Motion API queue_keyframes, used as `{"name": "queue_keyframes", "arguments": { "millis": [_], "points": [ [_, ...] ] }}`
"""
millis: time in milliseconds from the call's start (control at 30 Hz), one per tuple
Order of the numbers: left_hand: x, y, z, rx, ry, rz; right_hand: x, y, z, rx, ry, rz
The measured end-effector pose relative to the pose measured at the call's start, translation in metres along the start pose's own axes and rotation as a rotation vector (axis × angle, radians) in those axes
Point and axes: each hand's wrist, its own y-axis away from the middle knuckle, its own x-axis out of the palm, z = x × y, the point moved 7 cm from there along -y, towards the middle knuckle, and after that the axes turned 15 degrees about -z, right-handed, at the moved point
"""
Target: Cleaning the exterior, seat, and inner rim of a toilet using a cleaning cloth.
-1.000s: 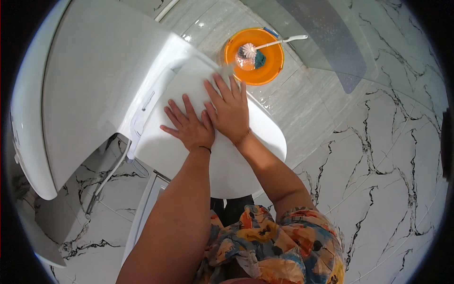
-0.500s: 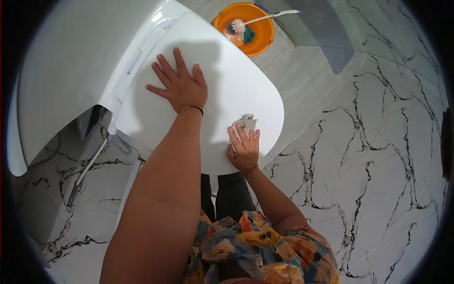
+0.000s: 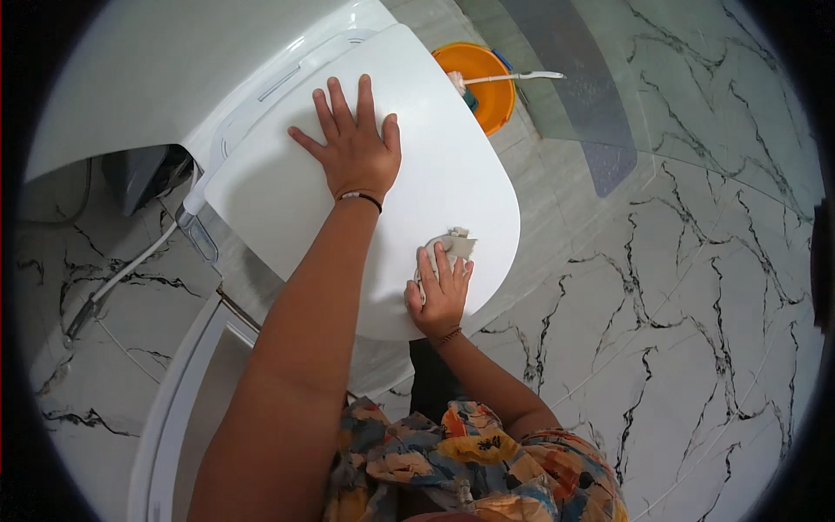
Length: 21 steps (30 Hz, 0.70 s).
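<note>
A closed white toilet lid (image 3: 457, 165) fills the middle of the view. My left hand (image 3: 358, 157) lies flat on its far left part, fingers spread, holding nothing. Near the lid's front right edge, my right hand (image 3: 441, 300) presses a crumpled pale grey-beige cloth (image 3: 461, 244) against the surface. The cloth pokes out beyond the fingertips, and the rest of it is hidden under the palm.
Beyond the lid stands an orange bucket (image 3: 497, 100) holding a white-handled brush (image 3: 522, 76) and something green. A glass panel (image 3: 600, 104) rises at the far right. At left, a white hose (image 3: 130, 264) hangs beside the toilet above marble-patterned flooring.
The view has shifted, and the lid now covers more of the bucket. My right hand and the cloth sit slightly nearer to me on the lid. My left hand stays flat.
</note>
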Motion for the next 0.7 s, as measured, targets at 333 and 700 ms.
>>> {"name": "queue_keyframes", "arguments": {
  "millis": [333, 700],
  "points": [
    [-0.028, -0.004, 0.014, -0.086, 0.607, -0.142, -0.006, 0.000, -0.002, -0.016, -0.089, 0.081],
    [-0.030, -0.014, 0.027, -0.133, 0.858, -0.337, -0.016, -0.047, -0.013, -0.472, -0.177, 0.136]
  ]
}}
